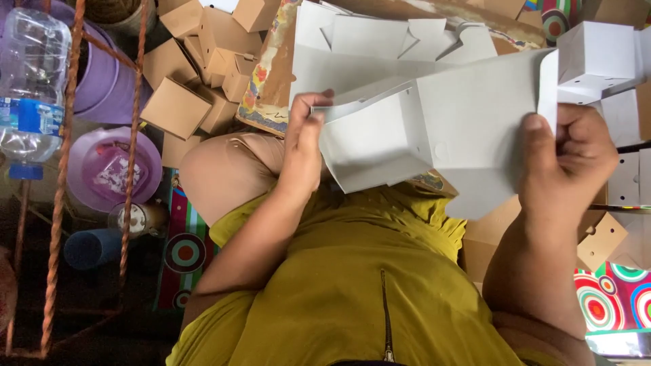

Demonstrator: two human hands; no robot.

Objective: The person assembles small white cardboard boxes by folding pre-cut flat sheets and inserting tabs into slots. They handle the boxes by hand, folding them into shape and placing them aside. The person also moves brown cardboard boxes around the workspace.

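A: Cardboard box blank (434, 129), white, half folded, is held over the lap. How far along?

B: One end stands up; the rest lies flat. Left hand (303, 146) fingers pinch a corner flap; right hand (569, 163) clamps the far edge. Finished brown boxes (196, 61) are piled nearby.

The person wears a mustard-yellow garment (352, 291) with a dark zip (387, 318) down its middle; both forearms are bare, and the hands (303, 146) carry no rings
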